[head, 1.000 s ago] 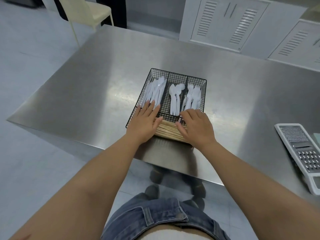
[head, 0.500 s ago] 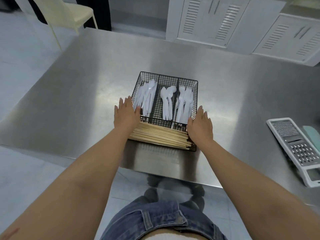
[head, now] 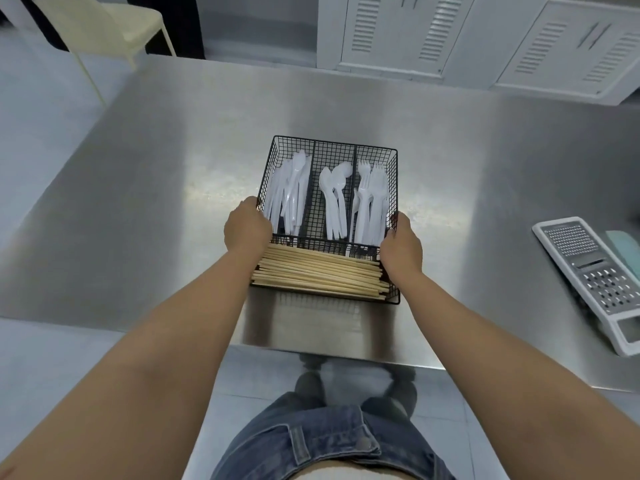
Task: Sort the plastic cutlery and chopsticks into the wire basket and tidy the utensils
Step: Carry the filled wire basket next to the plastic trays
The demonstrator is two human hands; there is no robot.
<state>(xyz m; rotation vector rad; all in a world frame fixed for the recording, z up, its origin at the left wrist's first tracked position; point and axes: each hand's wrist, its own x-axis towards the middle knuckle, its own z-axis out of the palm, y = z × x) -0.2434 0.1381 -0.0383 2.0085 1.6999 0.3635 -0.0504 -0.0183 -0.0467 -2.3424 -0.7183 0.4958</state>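
- Denim waistband (head: 322,441) at the bottom edge, cut off by the frame; shoes show only as a blurred reflection in the table's front face.
- Both bare forearms reach forward over the near edge of the steel table (head: 156,188).
- Chopsticks (head: 318,271): wooden bundle lying crosswise in the near compartment of the wire basket (head: 332,147); left ends hidden under the left wrist, right ends under the right hand.
- Left hand (head: 246,227): curled over the basket's left wall, gripping it; fingertips hidden inside the rim.
- Right hand (head: 401,249): clamped on the right wall, thumb up along the rim, other fingers out of sight.
- Basket sits on the table near the front edge, between the hands.
- Far compartments, left to right: white plastic knives (head: 289,192), spoons (head: 334,199), forks (head: 372,199); handles overlap, count unclear.
- Flat grater (head: 588,271) to the right, well apart from the basket; pale green item (head: 623,244) behind it, cut off, can't identify.
- Far back: cream chair (head: 114,26), white louvred cabinets (head: 391,29), both cropped.
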